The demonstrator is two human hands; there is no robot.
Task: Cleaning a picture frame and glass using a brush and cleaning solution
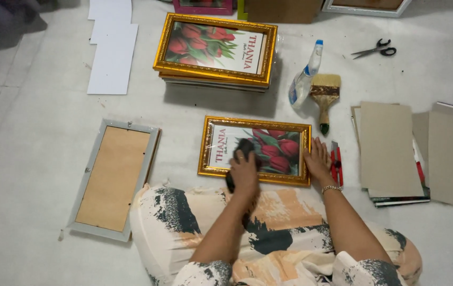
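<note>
A gold-framed picture [213, 151] of red tulips lies on the floor just beyond my knees. My left hand [244, 172] presses a dark cloth [245, 146] on its glass near the middle. Flat on the frame's right edge rests my right hand [317, 160], fingers spread, a bracelet at the wrist.
A stack of gold frames [215, 50] lies further off. Face down at the left is a silver frame [113, 178]. To the right are a spray bottle [305, 77], a paintbrush [324, 98], scissors [375, 50], a red cutter [335, 162], grey boards [388, 148] and white sheets [112, 55].
</note>
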